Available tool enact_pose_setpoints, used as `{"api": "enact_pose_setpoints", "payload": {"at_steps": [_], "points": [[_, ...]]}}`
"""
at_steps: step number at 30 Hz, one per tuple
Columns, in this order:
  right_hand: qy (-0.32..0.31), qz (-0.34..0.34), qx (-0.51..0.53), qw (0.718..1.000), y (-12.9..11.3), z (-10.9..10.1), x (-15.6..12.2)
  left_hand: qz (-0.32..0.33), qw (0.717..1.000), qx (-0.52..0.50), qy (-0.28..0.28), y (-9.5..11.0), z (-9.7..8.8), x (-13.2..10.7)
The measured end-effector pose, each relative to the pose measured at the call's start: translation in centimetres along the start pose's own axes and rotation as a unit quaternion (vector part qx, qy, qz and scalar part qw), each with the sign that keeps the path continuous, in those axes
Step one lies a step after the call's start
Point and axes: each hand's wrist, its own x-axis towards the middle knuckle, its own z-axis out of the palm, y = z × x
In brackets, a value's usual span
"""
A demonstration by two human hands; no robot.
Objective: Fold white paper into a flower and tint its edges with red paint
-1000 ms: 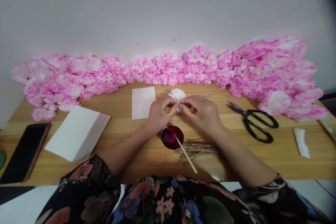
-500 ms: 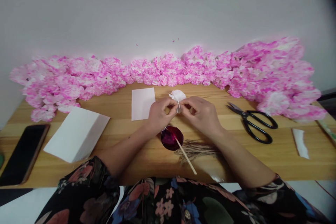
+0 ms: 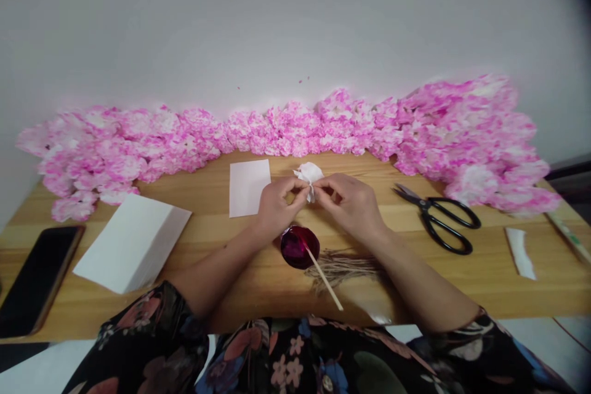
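A white paper flower (image 3: pixel 309 171) is pinched at its gathered base between the fingertips of both hands, above the middle of the table. My left hand (image 3: pixel 281 202) grips it from the left with thumb and forefinger. From the right, my right hand (image 3: pixel 351 200) pinches the same spot. Whether a thread or tie lies between the fingertips is too small to tell. Just below the hands stands a small bowl of dark magenta liquid (image 3: pixel 293 252) with a wooden stick (image 3: pixel 327 283) leaning out of it. Pieces of brown string (image 3: pixel 348 265) lie beside the bowl, partly behind the right forearm.
Pink-and-white paper flowers (image 3: pixel 295 129) line the table's back edge. On the left are a phone (image 3: pixel 41 277), a stack of white paper (image 3: pixel 129 243) and a single stack or sheet (image 3: pixel 248 188). Black-handled scissors (image 3: pixel 446 221) and a white strip (image 3: pixel 521 252) lie right.
The view has shifted slightly, moving the table contents a little in the picture. Both hands stay pinched at the flower's base, with small finger movement.
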Motion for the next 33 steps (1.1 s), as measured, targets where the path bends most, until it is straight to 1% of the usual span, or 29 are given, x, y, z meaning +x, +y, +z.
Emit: {"api": "enact_pose_setpoints", "payload": {"at_steps": [7, 13, 18, 23, 28, 33], "points": [[0.005, -0.024, -0.023, 0.999, -0.19, 0.05, -0.09, 0.001, 1.000, -0.002, 0.005, -0.08, 0.12, -0.09], [0.000, -0.024, -0.029, 0.999, -0.20, -0.01, -0.09, -0.004, 1.000, 0.006, 0.000, 0.07, 0.07, -0.05], [0.003, -0.026, -0.024, 0.999, -0.21, -0.05, -0.04, -0.009, 1.000, -0.006, -0.002, 0.11, 0.01, -0.04], [0.004, -0.032, -0.033, 0.999, -0.22, -0.01, -0.09, -0.007, 1.000, -0.018, 0.001, 0.13, -0.03, -0.03], [0.003, -0.042, -0.035, 0.998, -0.20, 0.12, -0.12, -0.016, 1.000, -0.007, 0.005, 0.14, 0.04, -0.06], [0.006, -0.040, -0.039, 0.998, -0.19, 0.15, -0.12, -0.017, 1.000, -0.013, -0.006, 0.02, 0.09, -0.04]]}}
